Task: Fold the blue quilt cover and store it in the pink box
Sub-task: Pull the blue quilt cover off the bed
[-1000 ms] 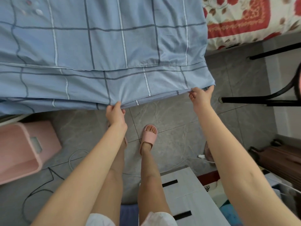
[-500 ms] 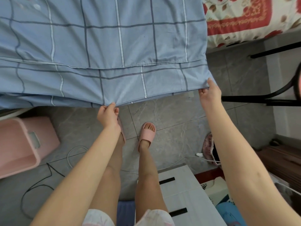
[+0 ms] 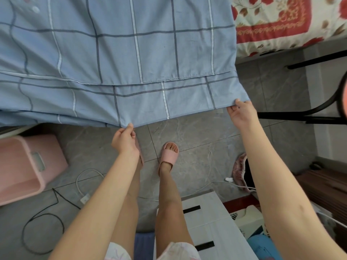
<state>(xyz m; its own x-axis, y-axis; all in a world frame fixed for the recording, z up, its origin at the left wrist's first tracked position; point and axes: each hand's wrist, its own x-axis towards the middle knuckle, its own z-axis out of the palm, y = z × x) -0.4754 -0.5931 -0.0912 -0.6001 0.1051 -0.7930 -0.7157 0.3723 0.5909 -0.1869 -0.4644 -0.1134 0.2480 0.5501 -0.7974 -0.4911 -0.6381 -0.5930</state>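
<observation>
The blue checked quilt cover (image 3: 120, 59) lies folded in layers over the bed, its near edge hanging toward me. My left hand (image 3: 124, 139) pinches that near hem at its middle. My right hand (image 3: 242, 114) pinches the cover's near right corner, and the hem is stretched between both hands. The pink box (image 3: 28, 166) stands open on the floor at the left, below the cover's edge.
A red and white floral bedspread (image 3: 281, 21) covers the bed to the right. A black chair frame (image 3: 309, 117) stands at the right. White and black cables (image 3: 82, 186) lie on the grey tile floor. A white cabinet (image 3: 210, 228) and clutter sit behind my legs.
My right hand has slid rightward along the hem to the corner, and both hands have spread apart, pulling the near edge taut. My left hand has shifted slightly left.
</observation>
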